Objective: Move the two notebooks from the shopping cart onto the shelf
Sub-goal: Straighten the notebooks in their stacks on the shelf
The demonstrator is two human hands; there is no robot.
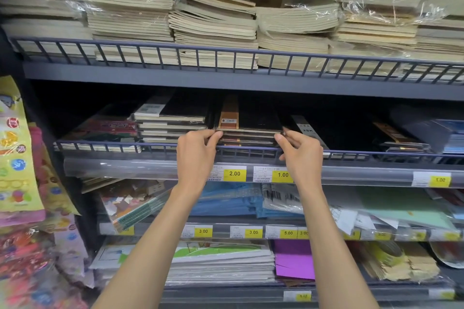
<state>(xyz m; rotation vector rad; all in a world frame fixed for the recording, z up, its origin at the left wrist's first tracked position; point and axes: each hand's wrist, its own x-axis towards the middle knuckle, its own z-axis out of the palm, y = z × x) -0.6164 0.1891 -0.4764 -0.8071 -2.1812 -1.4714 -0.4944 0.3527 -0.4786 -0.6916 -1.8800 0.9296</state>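
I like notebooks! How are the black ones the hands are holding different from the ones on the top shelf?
The black notebooks have dark covers; the top notebooks are cream. The black pile is low; the top piles are tall. The left hand and right hand pinch the black pile; nothing touches the top ones. Both lie flat.

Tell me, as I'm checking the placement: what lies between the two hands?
In the head view, the black notebook with an orange band spans from left hand to right hand, atop a stack of notebooks behind the shelf rail.
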